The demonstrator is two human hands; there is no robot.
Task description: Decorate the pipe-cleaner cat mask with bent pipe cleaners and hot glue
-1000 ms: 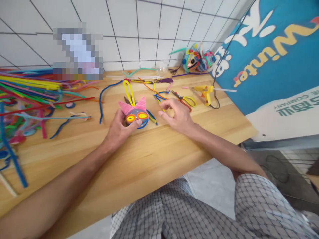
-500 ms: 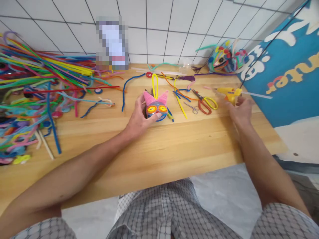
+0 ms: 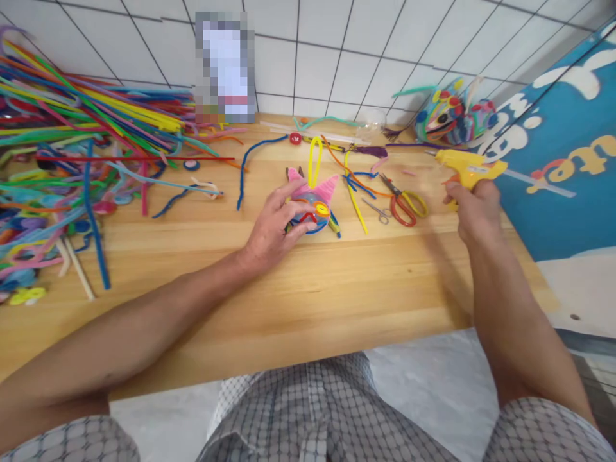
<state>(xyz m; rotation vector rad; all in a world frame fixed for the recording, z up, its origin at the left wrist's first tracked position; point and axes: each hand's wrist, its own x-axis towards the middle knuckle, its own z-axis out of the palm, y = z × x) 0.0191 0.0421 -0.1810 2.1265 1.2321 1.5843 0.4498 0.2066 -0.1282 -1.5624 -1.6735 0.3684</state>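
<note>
A cat-faced craft ornament (image 3: pixel 323 219) with pink pipe-cleaner ears, a ringed orange-and-yellow eye and a yellow hanging loop (image 3: pixel 315 162) lies on the wooden table. My left hand (image 3: pixel 278 224) rests over its left side, fingers across the face and hiding the other eye. My right hand (image 3: pixel 479 208) is wrapped round the handle of a yellow hot glue gun (image 3: pixel 474 167), raised over the table's right side. Its nozzle points left, and a clear glue stick (image 3: pixel 543 181) sticks out behind. Orange-and-yellow scissors (image 3: pixel 403 204) and small metal scissors (image 3: pixel 380 212) lie between my hands.
Pipe cleaners (image 3: pixel 115 115) and mixed craft bits (image 3: pixel 38 237) are heaped on the left. A phone-like blurred object (image 3: pixel 225 67) leans on the tiled wall. Decorated fish-like crafts (image 3: pixel 447 119) stand at the back right, near a blue lettered panel (image 3: pixel 568 212).
My right hand has lifted the glue gun up from the table. My left hand's fingers have shifted from the ornament's edge to over its face.
</note>
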